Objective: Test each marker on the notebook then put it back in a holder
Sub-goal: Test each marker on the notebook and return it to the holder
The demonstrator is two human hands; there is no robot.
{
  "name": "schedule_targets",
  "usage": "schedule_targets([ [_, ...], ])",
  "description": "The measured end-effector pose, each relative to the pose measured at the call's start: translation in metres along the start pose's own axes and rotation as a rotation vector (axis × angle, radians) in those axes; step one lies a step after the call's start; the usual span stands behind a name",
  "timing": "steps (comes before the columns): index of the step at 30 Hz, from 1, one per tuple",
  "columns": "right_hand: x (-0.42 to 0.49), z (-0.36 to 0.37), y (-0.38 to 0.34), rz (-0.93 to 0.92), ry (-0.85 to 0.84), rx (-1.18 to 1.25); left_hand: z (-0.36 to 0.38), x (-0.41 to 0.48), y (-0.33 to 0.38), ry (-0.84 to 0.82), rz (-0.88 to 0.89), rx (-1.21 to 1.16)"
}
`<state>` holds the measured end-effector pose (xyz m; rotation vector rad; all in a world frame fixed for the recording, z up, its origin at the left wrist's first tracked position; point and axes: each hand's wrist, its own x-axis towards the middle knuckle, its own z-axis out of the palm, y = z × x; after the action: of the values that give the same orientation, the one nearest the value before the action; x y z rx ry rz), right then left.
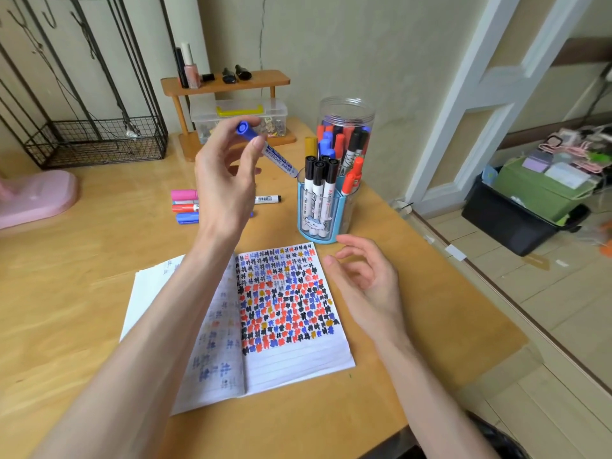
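Now | left hand (222, 180) pinches blue marker (280, 159), raised beside holder (318, 213) | right hand (362, 279) loose-fingered beside notebook (291, 356)

There is only one view, from a wide camera worn on the person's head. It looks forward and down at a wooden table (82, 293), from close above its near edge. The open notebook (288, 326) lies in the lower middle; the blue holder (319, 210) and the clear jar (346, 127) stand behind it, a little right of centre. Both forearms enter from the bottom: the left hand (225, 180), holding a blue marker (265, 144), is near the centre, the right hand (367, 279) at lower right. The wall (347, 44) fills the top, the floor (530, 293) the right side.
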<state>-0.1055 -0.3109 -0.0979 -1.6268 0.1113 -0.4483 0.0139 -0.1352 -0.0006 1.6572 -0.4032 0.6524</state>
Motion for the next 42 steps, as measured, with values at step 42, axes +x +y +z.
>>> schedule_targets([
  [42,-0.001,0.0,0.001,0.027,-0.042,0.006,0.004,0.012,0.013,0.076,0.174,0.046],
])
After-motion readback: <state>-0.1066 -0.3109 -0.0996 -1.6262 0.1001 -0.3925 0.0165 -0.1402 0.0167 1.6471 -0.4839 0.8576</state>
